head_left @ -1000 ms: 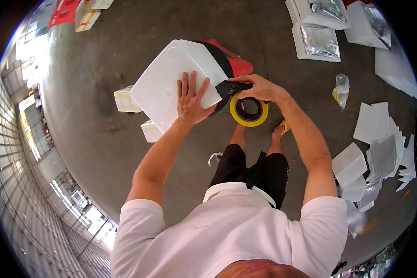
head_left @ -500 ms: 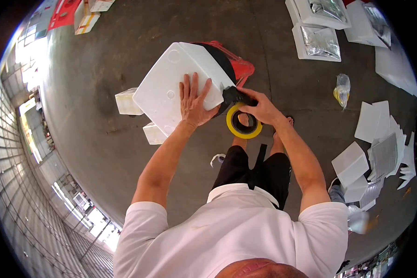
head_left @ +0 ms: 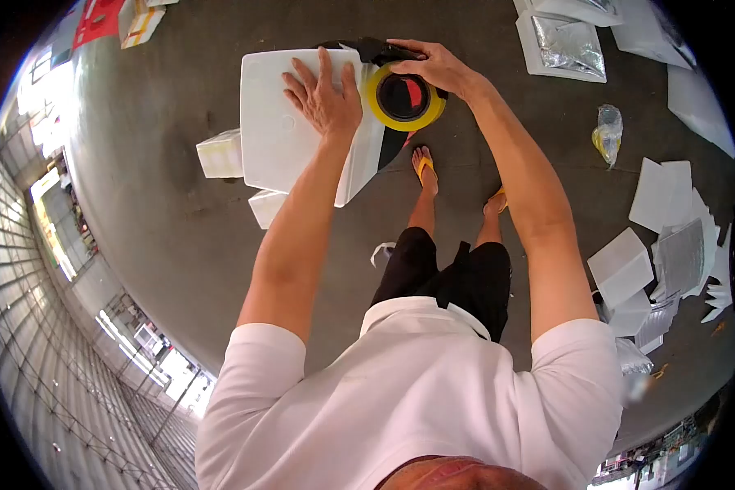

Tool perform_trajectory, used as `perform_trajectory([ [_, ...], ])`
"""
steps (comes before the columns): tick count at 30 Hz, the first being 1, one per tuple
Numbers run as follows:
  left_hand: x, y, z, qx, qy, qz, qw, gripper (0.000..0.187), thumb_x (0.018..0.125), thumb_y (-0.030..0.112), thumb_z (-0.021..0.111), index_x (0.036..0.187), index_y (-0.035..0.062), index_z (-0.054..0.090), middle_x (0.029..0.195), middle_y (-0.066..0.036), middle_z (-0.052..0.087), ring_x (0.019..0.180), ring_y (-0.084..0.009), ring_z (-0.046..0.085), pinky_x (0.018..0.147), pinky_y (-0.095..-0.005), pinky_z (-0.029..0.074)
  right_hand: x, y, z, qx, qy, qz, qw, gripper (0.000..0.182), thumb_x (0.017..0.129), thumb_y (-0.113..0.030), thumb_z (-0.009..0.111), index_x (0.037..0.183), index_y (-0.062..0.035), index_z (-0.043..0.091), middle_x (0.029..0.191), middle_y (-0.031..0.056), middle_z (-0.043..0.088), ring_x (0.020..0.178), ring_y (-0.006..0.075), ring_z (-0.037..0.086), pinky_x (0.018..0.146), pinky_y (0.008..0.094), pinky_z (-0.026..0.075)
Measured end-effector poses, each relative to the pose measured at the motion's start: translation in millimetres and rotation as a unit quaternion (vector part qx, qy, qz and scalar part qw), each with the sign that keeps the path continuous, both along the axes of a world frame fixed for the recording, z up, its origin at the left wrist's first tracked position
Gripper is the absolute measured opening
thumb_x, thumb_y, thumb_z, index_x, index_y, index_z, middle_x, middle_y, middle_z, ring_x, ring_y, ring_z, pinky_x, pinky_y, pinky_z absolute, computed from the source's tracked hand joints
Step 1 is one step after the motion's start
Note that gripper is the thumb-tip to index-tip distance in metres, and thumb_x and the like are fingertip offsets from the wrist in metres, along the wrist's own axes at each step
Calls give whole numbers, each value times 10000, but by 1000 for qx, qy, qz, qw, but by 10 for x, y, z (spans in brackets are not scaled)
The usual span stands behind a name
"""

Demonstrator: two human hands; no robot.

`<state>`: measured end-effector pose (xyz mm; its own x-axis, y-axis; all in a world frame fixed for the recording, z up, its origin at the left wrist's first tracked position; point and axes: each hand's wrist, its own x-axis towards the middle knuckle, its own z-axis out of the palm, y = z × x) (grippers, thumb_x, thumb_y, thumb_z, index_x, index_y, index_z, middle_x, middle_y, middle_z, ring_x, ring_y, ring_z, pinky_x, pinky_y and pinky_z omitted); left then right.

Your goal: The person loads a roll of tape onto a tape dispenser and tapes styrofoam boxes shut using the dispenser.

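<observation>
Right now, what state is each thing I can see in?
White foam box: smooth face up, contents hidden
Left hand: spread flat on the box
Right hand: closed around the dispenser
Black tape dispenser: held at the box's edge
Yellow tape roll: mounted on the dispenser
Small white boxes: partly hidden
Silver sheet: wrinkled
Plastic bag: crumpled, on the floor
White panels: loosely piled
Yellow sandals: worn
</observation>
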<state>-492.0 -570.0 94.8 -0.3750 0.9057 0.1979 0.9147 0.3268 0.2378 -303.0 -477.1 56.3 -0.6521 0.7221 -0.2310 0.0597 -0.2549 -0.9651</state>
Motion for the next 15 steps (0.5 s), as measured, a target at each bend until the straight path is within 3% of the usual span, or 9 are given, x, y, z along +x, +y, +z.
perform_trajectory([
  [3,-22,127,1,1,-9,39,999,586,924,525,474,1422,216,456,1516,-260,256,1411,-496,122,1143,-562,66,102,-274,70,-31,47,35,998,577,847,-189,694,1370,-46,495,1165,103,633,1011,133,606,923,272,476],
  [4,-6,181,-16,4,-15,66,998,590,927,531,468,1426,218,450,1521,-253,250,1414,-490,118,1146,-556,63,132,-467,34,-97,65,24,993,581,849,-143,691,1379,-39,479,1163,109,631,1038,134,593,928,278,472],
  [8,-29,351,-40,-2,-24,144,989,585,933,527,454,1434,226,435,1543,-231,208,1420,-477,118,1154,-549,60,399,-1197,263,-190,55,16,980,616,846,-132,702,1408,-70,458,1124,46,618,954,107,551,866,266,460],
  [11,-70,514,-47,-11,-26,215,976,596,931,529,442,1443,224,419,1545,-233,199,1423,-469,113,1156,-550,63,569,-1704,137,-109,-4,6,994,609,833,-97,691,1399,-67,469,1222,58,593,1059,127,535,940,271,431],
  [14,-176,700,-91,-19,-12,294,956,612,928,537,419,1455,226,395,1545,-240,192,1425,-466,110,1158,-547,64,648,-2111,224,-132,2,10,991,620,821,-79,701,1396,-69,469,1248,79,575,1078,149,549,971,289,427],
  [15,-199,761,-95,-19,-15,290,957,612,928,537,419,1455,226,395,1545,-240,192,1425,-466,110,1158,-547,64,576,-2164,214,-131,13,-9,991,635,816,-147,709,1401,-99,468,1248,113,581,1116,187,546,1001,307,401],
])
